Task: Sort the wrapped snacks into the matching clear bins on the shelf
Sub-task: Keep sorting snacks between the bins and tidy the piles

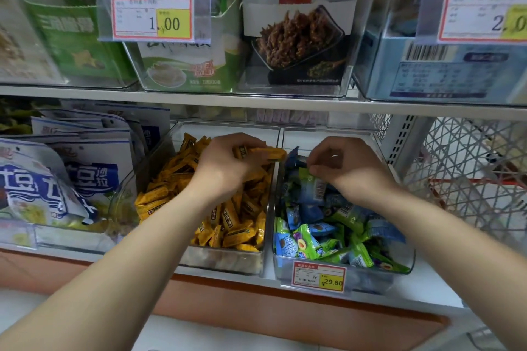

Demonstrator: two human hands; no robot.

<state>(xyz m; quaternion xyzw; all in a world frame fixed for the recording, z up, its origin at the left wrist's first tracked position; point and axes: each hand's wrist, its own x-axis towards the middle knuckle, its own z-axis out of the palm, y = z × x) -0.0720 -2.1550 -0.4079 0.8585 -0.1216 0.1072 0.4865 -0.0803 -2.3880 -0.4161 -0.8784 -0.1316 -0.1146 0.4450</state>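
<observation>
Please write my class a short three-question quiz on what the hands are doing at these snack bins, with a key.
1. Over the left bin, the left hand holds: A) a blue snack B) yellow snacks C) nothing.
2. True or false: the right hand reaches into the left bin.
3. Fill in: the price tag on the right bin reads ____.
Key: 1 B. 2 False; it pinches a green snack in the right bin. 3 29.80.
</observation>
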